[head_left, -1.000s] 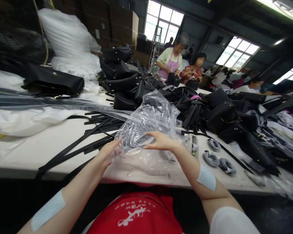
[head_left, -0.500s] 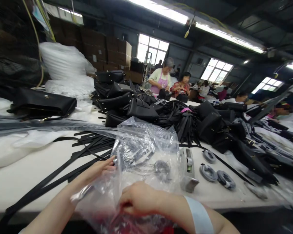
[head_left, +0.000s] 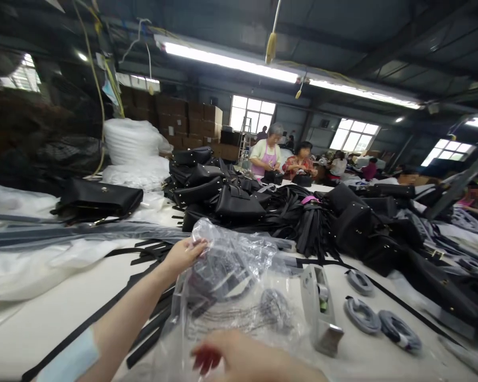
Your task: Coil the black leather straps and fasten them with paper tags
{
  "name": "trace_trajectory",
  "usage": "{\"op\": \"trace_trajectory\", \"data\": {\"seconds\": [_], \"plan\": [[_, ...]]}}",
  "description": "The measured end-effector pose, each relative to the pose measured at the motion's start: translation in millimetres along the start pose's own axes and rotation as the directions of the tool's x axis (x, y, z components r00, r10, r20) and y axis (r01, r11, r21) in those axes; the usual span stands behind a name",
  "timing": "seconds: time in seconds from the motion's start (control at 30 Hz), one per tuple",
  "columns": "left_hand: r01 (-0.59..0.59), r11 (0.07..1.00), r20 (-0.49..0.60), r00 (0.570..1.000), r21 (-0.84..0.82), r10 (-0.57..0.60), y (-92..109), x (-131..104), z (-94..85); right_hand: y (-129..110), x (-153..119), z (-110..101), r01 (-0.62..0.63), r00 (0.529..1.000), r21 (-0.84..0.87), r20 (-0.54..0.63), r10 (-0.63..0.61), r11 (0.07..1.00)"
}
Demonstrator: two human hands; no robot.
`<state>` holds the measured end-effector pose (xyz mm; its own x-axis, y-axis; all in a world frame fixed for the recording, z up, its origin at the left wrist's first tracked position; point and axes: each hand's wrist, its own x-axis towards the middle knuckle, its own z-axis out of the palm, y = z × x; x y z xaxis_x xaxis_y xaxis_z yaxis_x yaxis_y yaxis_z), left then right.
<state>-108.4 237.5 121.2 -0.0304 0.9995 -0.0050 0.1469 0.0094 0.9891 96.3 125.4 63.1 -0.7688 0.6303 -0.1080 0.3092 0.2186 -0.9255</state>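
My left hand [head_left: 185, 255] is closed on the upper left part of a clear plastic bag [head_left: 239, 254], which lies crumpled over the table. Low in the middle, my right hand [head_left: 227, 350] is over the near part of the plastic. Its fingers are blurred by motion, so I cannot make out whether they grip the film. Through the bag, a coiled strap [head_left: 276, 307] and some thin dark lines show. Just right of the bag stands a grey tape dispenser [head_left: 316, 302]. Black straps [head_left: 151, 313] lie beneath my left forearm.
Black handbags [head_left: 239, 204] are heaped at the back, beside a strap bundle [head_left: 314, 223] with a pink tie. Several grey coils [head_left: 362, 315] lie right of the dispenser. One black bag [head_left: 99, 199] rests at left near white foam rolls [head_left: 131, 143]. Two people work across the table.
My left hand has moved up and away with the bag's edge, and the plastic is more bunched at the far side. My right hand has moved lower. The view has tilted up and turned left.
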Motion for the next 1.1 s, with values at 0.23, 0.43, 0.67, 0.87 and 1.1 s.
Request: {"op": "trace_trajectory", "data": {"seconds": [0.23, 0.43, 0.67, 0.87, 1.1], "plan": [[-0.665, 0.592, 0.548, 0.734, 0.456, 0.402, 23.1, -66.9, 20.7, -32.9, 0.8, -90.6, 0.285, 0.825, 0.617, -0.548, 0.141, 0.734], [-0.687, 0.168, 0.626, 0.718, 0.707, 0.304, 0.9, -78.3, 23.8, -30.7, -7.3, -92.4, 0.169, 0.778, 0.475, -0.603, 0.179, 0.864], [-0.632, 0.265, 0.588, 0.775, 0.728, 0.233, -14.3, -71.5, 22.3, -29.8, -12.5, -78.9, 0.179, 0.754, 0.362, -0.647, 0.109, 0.915], [-0.551, 0.705, 0.687, 0.716, 0.446, 0.124, 6.1, -80.0, -0.1, -32.3, -13.4, -75.2, 0.156, 0.752, 0.331, -0.65, 0.106, 0.931], [-0.377, 0.919, 0.747, 0.642, 0.114, 0.17, 37.0, -93.2, -2.4, -38.0, -11.0, -70.0, 0.216, 0.824, 0.492, -0.555, 0.113, 0.843]]}}
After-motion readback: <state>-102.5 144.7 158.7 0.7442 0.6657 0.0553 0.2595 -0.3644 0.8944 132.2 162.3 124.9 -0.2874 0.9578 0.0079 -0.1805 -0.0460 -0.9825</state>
